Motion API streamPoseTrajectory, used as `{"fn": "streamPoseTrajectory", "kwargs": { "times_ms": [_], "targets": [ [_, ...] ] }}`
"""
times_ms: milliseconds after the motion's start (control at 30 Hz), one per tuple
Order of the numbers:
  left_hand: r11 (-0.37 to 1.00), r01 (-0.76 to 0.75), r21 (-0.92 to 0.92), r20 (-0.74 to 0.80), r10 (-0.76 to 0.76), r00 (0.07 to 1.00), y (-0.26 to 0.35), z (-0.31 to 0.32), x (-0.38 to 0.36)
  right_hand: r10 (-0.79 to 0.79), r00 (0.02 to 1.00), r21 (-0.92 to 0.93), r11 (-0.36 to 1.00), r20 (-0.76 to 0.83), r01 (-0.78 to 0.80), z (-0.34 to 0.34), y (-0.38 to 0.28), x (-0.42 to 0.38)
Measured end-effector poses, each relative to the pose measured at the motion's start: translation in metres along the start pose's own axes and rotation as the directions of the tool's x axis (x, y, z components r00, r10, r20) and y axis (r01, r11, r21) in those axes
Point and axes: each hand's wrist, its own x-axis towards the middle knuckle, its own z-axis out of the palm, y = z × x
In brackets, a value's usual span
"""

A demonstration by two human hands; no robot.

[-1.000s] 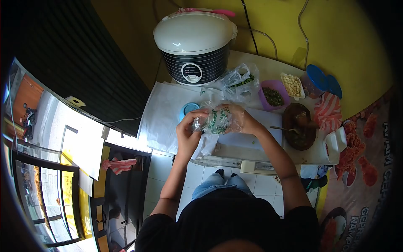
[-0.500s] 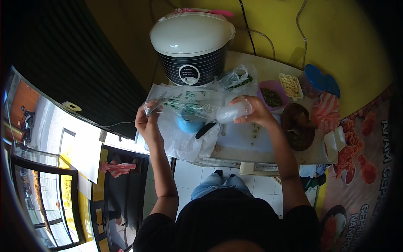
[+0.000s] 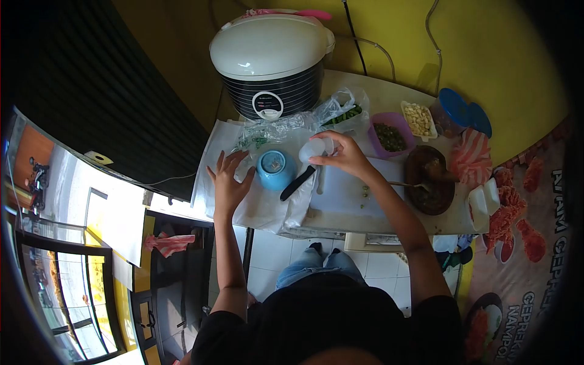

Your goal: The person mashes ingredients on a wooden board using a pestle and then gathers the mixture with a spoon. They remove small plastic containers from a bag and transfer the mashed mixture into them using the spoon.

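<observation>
My right hand [image 3: 348, 155] grips a translucent plastic cup [image 3: 312, 151], tipped on its side above the back of the work area. With fingers spread and nothing in them, my left hand [image 3: 229, 185] is just left of an upturned light-blue bowl [image 3: 277, 173]. Behind the bowl lies a clear plastic sleeve [image 3: 271, 130] with green print, in front of the rice cooker. A black-handled knife [image 3: 297, 184] rests beside the bowl, close to the white cutting board [image 3: 347, 198]. White plastic sheeting [image 3: 255, 210] spreads beneath the bowl.
The large rice cooker [image 3: 267, 67] stands at the back left. A bag of green vegetables [image 3: 344, 115], a purple bowl of chopped greens [image 3: 389, 135], a tub of peeled cloves [image 3: 418, 118] and a stone mortar [image 3: 429, 198] line the right. An open white foam box [image 3: 483, 204] sits at the right edge.
My left hand has let go of the clear plastic sleeve, which now lies before the rice cooker. The cup in my right hand has moved left and away from the sleeve.
</observation>
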Motion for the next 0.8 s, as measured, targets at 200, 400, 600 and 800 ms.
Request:
{"fn": "streamPoseTrajectory", "kwargs": {
  "times_ms": [200,400,600,800],
  "targets": [
    [0.966,-0.043,-0.256,-0.170,-0.001,0.985,0.006,-0.022,0.004,-0.073,0.997,-0.259,0.964,-0.020,0.066,0.012,0.019,0.007],
    [0.974,-0.142,-0.174,-0.291,0.087,0.953,0.026,-0.023,-0.002,-0.138,0.988,-0.317,0.942,-0.075,0.108,0.001,0.004,-0.004],
    [0.941,-0.254,-0.225,-0.171,0.219,0.961,0.063,-0.009,-0.006,-0.031,0.999,-0.575,0.818,-0.030,0.008,-0.013,-0.019,-0.011],
    [0.958,-0.261,-0.123,-0.059,0.255,0.965,0.087,0.016,-0.003,-0.292,0.956,-0.701,0.684,-0.010,0.202,-0.002,-0.006,-0.004]
  ]
}}
